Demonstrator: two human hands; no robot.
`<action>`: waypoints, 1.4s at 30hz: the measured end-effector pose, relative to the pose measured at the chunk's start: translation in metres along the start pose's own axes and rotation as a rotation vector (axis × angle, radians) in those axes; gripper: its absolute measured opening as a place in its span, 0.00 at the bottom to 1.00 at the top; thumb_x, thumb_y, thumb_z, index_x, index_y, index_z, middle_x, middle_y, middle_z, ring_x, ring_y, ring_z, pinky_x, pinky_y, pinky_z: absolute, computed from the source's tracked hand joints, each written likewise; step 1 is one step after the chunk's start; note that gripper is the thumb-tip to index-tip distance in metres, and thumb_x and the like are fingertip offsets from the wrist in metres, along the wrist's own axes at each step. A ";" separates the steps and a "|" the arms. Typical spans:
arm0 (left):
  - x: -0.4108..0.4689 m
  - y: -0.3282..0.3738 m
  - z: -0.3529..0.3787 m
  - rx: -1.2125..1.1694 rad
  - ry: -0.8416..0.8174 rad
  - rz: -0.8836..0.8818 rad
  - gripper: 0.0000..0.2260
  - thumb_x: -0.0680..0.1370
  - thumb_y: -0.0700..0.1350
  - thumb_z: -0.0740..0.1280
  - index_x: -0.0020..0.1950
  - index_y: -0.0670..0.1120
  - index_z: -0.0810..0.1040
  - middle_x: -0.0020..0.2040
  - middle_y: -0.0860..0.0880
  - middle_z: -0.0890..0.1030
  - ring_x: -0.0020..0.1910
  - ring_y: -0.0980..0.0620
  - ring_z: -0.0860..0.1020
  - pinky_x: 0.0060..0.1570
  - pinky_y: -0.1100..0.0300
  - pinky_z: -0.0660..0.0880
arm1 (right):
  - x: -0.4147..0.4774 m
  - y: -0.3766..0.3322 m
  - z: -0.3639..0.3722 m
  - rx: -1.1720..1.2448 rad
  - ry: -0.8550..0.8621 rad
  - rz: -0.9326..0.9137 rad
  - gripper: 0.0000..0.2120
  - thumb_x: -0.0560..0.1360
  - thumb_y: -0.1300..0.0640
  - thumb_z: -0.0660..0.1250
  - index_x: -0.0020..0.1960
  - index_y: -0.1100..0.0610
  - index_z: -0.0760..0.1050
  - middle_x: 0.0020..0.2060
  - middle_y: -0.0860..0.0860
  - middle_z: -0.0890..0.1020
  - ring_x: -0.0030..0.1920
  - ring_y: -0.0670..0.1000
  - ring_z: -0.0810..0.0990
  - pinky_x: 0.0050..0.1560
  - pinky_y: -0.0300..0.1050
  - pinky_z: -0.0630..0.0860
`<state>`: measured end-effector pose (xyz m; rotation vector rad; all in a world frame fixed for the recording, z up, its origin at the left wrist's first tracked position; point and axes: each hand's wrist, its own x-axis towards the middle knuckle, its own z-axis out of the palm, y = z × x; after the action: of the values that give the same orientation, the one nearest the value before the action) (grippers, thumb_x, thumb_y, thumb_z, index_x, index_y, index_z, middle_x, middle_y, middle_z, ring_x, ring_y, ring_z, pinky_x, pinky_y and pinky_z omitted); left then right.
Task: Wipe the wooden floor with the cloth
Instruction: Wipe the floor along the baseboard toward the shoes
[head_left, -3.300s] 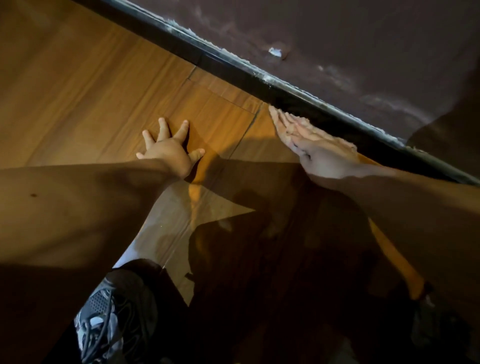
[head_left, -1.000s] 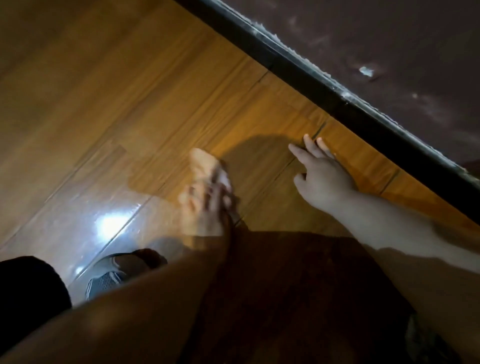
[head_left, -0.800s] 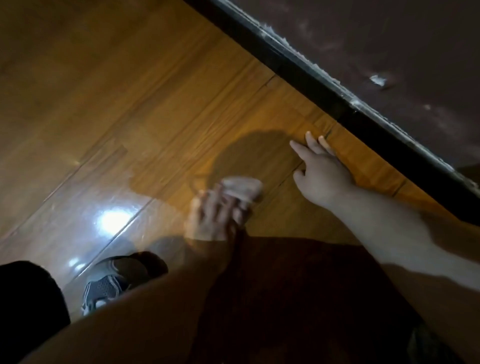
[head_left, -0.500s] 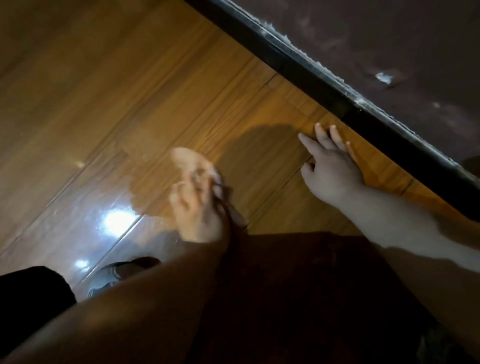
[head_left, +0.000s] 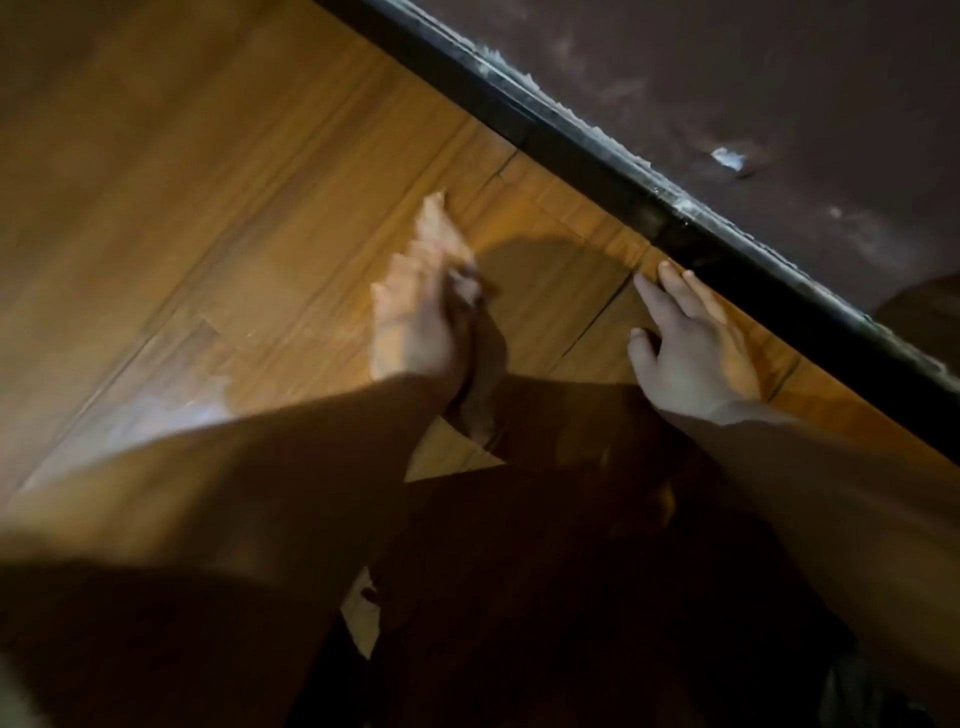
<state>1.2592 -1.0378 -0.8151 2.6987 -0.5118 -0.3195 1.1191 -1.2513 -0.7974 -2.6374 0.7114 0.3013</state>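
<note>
Black skirting (head_left: 649, 213) edges the floor (head_left: 208, 208); open boards lie leftward. Right hand (head_left: 693, 364) rests flat, fingers spread, beside it. Blurred left hand (head_left: 415, 332) seemingly grips the pale cloth (head_left: 436, 234) on the boards.

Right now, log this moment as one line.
left hand: holds cloth on wooden floor, blurred | right hand: flat on wooden floor beside black skirting | wipe: under way
</note>
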 end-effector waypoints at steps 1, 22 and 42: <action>-0.019 0.016 0.009 -0.027 -0.054 0.138 0.26 0.81 0.50 0.57 0.78 0.46 0.57 0.77 0.44 0.59 0.76 0.45 0.56 0.75 0.50 0.46 | -0.004 0.001 0.002 0.004 0.026 -0.004 0.27 0.80 0.50 0.57 0.78 0.50 0.57 0.78 0.48 0.55 0.78 0.50 0.50 0.75 0.47 0.51; 0.058 0.107 0.021 0.026 -0.127 0.618 0.19 0.78 0.54 0.64 0.69 0.52 0.73 0.63 0.48 0.74 0.60 0.46 0.70 0.54 0.55 0.69 | -0.012 0.006 0.019 -0.002 0.139 -0.018 0.27 0.79 0.52 0.49 0.76 0.57 0.61 0.77 0.54 0.57 0.78 0.53 0.51 0.75 0.52 0.47; 0.065 0.115 0.034 0.169 -0.253 0.594 0.22 0.80 0.55 0.60 0.75 0.54 0.65 0.74 0.52 0.65 0.72 0.47 0.61 0.71 0.53 0.57 | 0.001 0.010 0.010 0.033 0.084 -0.027 0.24 0.81 0.55 0.54 0.76 0.55 0.61 0.77 0.53 0.58 0.78 0.53 0.51 0.75 0.52 0.46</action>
<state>1.2732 -1.1729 -0.8092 2.5139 -1.4240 -0.4615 1.1138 -1.2552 -0.8095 -2.6394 0.7012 0.1703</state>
